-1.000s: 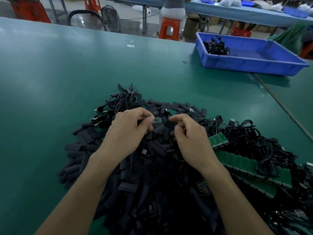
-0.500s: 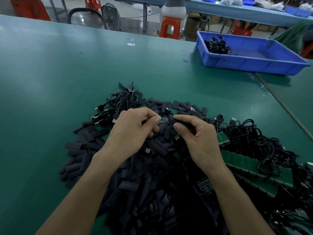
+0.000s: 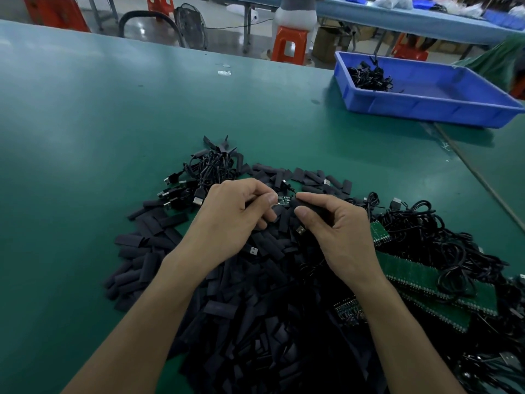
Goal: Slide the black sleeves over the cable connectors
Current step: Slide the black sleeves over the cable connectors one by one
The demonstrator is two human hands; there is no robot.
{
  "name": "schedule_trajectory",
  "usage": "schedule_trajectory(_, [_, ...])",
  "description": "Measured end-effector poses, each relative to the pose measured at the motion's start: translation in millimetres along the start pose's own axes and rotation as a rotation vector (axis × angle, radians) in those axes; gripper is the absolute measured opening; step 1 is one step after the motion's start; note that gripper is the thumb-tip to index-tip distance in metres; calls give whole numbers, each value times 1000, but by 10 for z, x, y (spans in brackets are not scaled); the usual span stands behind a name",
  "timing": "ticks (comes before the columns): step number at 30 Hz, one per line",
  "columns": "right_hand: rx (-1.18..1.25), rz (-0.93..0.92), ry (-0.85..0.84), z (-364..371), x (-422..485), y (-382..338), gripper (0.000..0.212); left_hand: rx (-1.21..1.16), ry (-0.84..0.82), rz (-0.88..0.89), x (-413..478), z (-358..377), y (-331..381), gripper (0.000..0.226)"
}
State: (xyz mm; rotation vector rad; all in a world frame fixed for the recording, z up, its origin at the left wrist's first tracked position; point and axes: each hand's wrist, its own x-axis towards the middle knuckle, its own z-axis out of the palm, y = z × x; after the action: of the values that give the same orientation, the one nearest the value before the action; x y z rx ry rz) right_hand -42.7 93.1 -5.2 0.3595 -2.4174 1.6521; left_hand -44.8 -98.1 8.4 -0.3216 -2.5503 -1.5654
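Where green worktop (image 3: 113, 137) spreads, pile of black sleeves (image 3: 255, 322) centre to 6 o'clock, blue tray (image 3: 426, 109) at 1 o'clock, left hand (image 3: 227, 220) — fingers (image 3: 267, 199) pinching connector board (image 3: 282, 200), right hand (image 3: 341, 237) — fingers (image 3: 302, 213) pinching single sleeve (image 3: 312, 207) at board's 3 o'clock end.

Hands meet mid-frame: left hand (image 3: 230, 220) pinches a small green board (image 3: 284, 200); right hand (image 3: 338, 231) pinches a black sleeve (image 3: 309, 206), its mouth at the board's end. Sleeve pile (image 3: 255, 322) beneath, spreading to 6 o'clock. Cable bundle (image 3: 210, 169) at 11 o'clock of the hands. Loose cables (image 3: 426, 237) and green board strips (image 3: 412, 275) at 3 to 4 o'clock. Blue tray (image 3: 426, 109) at 1 o'clock on green table (image 3: 85, 137), with a few cables in its far-left corner.
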Motion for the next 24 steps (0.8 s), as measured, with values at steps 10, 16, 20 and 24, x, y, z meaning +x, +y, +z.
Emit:
schedule_trajectory(10, [138, 38, -136, -115, 54, -53, 23, -128, -47, -8, 4, -49, 10, 18])
schedule_trajectory(16, [162, 55, -234, -145, 56, -81, 25, -123, -52, 9, 10, -38, -15, 18])
schedule_trajectory(20, [177, 50, -203, -111, 68, -80, 25, -118, -99, 16, 4, -30, -28, 15])
schedule_trajectory(24, [163, 40, -186, -53, 54, -74, 25, -89, -104, 29, 12, -41, -29, 13])
